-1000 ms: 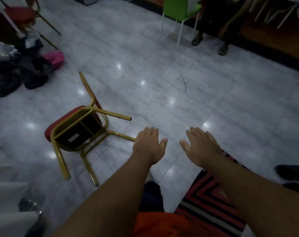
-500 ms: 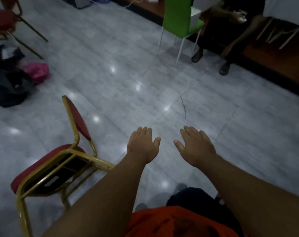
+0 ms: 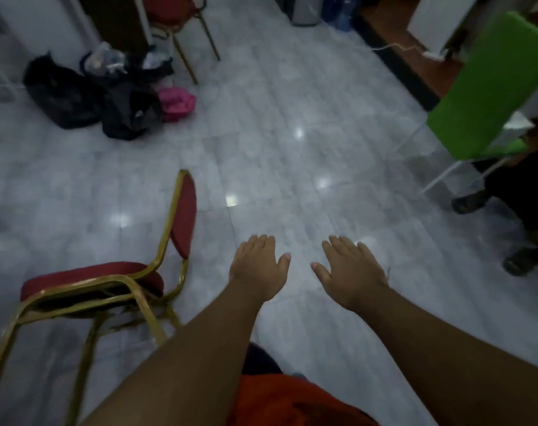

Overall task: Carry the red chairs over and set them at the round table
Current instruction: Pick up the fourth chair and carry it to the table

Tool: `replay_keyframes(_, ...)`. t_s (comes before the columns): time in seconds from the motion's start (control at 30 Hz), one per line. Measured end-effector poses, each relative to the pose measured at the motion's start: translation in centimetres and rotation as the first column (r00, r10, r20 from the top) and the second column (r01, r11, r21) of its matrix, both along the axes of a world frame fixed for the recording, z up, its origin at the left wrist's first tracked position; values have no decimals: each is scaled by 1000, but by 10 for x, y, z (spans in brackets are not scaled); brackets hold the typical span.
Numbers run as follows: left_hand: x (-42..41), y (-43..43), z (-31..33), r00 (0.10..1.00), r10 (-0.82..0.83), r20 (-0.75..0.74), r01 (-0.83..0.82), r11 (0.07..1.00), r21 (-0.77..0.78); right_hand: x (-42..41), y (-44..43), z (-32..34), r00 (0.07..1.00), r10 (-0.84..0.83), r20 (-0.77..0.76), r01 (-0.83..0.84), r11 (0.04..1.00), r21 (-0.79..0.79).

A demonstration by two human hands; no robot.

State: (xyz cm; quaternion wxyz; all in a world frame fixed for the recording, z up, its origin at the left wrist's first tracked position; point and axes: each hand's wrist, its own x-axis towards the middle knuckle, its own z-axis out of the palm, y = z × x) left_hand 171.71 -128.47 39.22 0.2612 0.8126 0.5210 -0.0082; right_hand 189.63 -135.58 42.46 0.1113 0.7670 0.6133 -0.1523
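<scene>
A red chair [image 3: 92, 278] with a gold metal frame sits at the lower left on the grey tiled floor, its padded back [image 3: 184, 213] toward the middle of the view. My left hand [image 3: 258, 265] hovers just right of the chair back, palm down, fingers apart, holding nothing. My right hand [image 3: 350, 269] is stretched out beside it, also empty and spread. A second red chair [image 3: 172, 10] stands at the top, partly cut off by the frame. No round table is in view.
Black bags [image 3: 86, 90] and a pink bundle [image 3: 177, 101] lie on the floor at upper left. A green chair [image 3: 489, 93] stands at right, with a seated person's shoes [image 3: 470, 199] beside it. A white cable [image 3: 400, 47] runs along the upper right.
The view has swung left and forward. The red chair now appears closer to my left hand, and the green chair has shifted to the right edge. Both hands stay open and empty.
</scene>
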Motion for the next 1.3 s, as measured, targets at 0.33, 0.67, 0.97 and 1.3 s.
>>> replay_keyframes(0.33, -30, 174, -46, 943, 329, 50, -320, 937, -140, -13, 231, -23, 963, 263, 56, -258, 963, -78)
replay_keyframes(0.67, -111, 290, -43, 768, 640, 27, -633, 764, -123, -106, 416, -29, 814, 579, -43, -580, 811, -74)
replay_keyframes(0.97, -145, 387, -87, 434, 897, -83, -878, 400, -264, -177, 604, -96, 512, 852, -107, -857, 498, -129)
replay_keyframes(1.3, -150, 475, -220, 234, 964, -125, -906, 170, -389, -234, 730, -242, 272, 940, -207, -957, 242, -159)
